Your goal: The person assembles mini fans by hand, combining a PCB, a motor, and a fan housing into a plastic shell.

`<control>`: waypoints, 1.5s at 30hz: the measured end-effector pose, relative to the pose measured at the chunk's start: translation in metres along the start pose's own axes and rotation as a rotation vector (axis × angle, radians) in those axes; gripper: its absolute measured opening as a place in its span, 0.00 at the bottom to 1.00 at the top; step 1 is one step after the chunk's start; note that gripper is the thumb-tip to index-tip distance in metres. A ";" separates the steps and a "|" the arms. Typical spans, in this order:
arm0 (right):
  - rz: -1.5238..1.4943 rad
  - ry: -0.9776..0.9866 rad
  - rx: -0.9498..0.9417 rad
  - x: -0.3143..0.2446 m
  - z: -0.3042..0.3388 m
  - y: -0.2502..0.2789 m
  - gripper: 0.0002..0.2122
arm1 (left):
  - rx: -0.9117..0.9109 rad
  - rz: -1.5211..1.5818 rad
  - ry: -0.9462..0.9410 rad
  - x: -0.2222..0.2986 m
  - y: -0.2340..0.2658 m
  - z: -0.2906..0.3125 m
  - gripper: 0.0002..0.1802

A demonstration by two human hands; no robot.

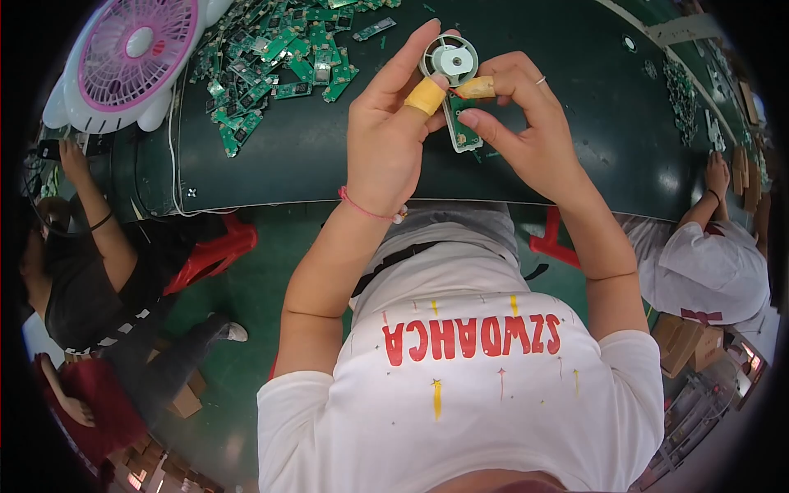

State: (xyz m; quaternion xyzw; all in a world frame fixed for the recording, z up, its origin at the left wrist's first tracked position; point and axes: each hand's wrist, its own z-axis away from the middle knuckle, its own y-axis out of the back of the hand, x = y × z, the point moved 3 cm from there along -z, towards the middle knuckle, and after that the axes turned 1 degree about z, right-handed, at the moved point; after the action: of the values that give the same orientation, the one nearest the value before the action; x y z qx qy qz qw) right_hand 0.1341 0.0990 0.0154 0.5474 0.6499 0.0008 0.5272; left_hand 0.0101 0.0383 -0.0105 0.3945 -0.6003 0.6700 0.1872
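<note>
My left hand (pixel 386 140) is closed round a small white device, held up over the dark table edge. It looks like an opened handheld fan, with a round motor housing (pixel 454 62) on top and a narrow white handle (pixel 468 149) below. A green circuit board (pixel 466 125) lies in the handle. Thin red and dark wires (pixel 457 94) show at the neck. My right hand (pixel 530 123) is at the neck too, its taped index finger against the wires and its thumb by the board's edge. Yellow tape also wraps my left thumb.
A heap of green circuit boards (pixel 283 53) spreads over the table (pixel 271 172) at the far left, beside a white and pink fan (pixel 141 41). Cables run down the left side. Co-workers sit at left and right, near red stools (pixel 215 253). More small parts (pixel 680 99) lie far right.
</note>
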 end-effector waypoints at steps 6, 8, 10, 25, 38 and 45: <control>0.065 -0.114 0.144 -0.004 0.004 -0.002 0.16 | 0.008 -0.172 -0.061 0.001 -0.009 0.002 0.25; -0.172 -0.390 0.121 0.007 0.009 -0.008 0.15 | 0.018 -0.249 -0.210 -0.006 -0.006 0.001 0.24; -0.408 -0.537 -0.060 0.021 0.012 -0.018 0.12 | 0.061 -0.243 -0.264 -0.012 -0.007 -0.003 0.22; -0.354 -0.740 -0.050 0.150 -0.072 0.024 0.15 | 0.012 -0.618 -0.256 -0.064 0.014 -0.087 0.29; 0.603 -0.693 0.115 0.309 -0.204 0.080 0.23 | -0.285 -0.879 -0.264 -0.050 -0.010 -0.073 0.16; 0.089 -0.606 0.490 0.312 -0.196 0.088 0.20 | -0.302 -0.880 -0.281 -0.051 -0.011 -0.078 0.15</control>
State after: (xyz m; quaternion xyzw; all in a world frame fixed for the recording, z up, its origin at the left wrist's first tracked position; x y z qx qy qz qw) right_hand 0.1106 0.4698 -0.0597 0.6603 0.4212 -0.2933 0.5482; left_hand 0.0260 0.1260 -0.0398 0.6660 -0.4867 0.3728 0.4250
